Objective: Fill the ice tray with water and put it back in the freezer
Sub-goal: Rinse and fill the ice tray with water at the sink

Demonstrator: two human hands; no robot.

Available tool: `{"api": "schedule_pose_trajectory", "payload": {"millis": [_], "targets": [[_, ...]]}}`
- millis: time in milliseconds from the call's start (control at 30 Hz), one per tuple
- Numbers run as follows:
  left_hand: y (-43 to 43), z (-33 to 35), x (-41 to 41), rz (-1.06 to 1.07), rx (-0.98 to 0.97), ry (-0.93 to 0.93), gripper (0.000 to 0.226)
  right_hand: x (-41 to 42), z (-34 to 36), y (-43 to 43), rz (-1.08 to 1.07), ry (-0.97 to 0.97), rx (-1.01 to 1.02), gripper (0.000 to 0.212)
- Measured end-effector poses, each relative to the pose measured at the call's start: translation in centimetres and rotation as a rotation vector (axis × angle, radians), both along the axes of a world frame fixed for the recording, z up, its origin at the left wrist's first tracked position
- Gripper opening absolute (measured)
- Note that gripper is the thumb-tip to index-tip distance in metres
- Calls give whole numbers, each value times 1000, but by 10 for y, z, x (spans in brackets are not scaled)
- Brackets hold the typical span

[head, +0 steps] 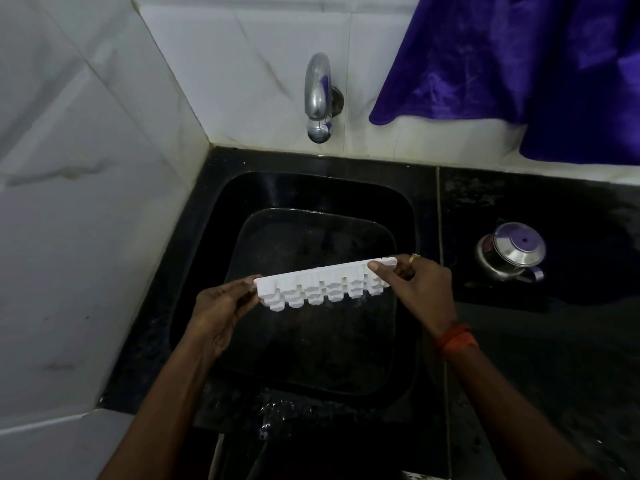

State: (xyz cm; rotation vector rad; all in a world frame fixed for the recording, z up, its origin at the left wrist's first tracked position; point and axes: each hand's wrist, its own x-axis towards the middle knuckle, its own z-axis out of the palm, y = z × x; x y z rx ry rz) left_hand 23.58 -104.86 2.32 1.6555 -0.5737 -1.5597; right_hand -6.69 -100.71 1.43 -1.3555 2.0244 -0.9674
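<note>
White ice tray [322,282] between fingers [379,269]

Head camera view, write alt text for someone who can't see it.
Left hand and right hand grip a white ice tray by its ends, tilted underside toward the camera, above a black sink. A chrome tap projects from the tiled wall.

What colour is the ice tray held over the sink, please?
The ice tray is white; the head view shows it best.

A home kitchen: black sink [207,258], wall tap [318,98], steel pot [509,252].
</note>
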Motion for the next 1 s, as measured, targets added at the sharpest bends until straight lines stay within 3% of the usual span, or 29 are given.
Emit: {"api": "schedule_pose_trajectory", "payload": {"millis": [200, 400, 600, 700, 767, 800, 867, 1000], "targets": [[-23, 3, 2, -40, -75, -83, 12, 7, 2, -15, -24, 80, 31, 70], [-41, -2, 9, -8, -106, -126, 12, 25, 5, -19, -130, -8, 38, 62], [-52, -9, 9, 124, -162, 28, 13, 51, 9, -17, -192, -72, 18, 45], [-54, -11, 12, 169, -155, 153, 18, 63, 9, -16, -213, -201, -15, 26], [-53, -15, 11, 179, -171, 137, 16, 69, 5, -15, -230, -300, -50, 18], [-53, -16, 10, 193, -189, 85, 10, 71, 3, -15, -238, -341, -64, 17], [-58, -20, 11, 244, -209, 8, 25, 73, -1, -17, -237, -423, -88, 19], [-69, -17, 18, 274, -107, 102, 36, 69, -10, -22, -206, -575, -119, 25]]}}
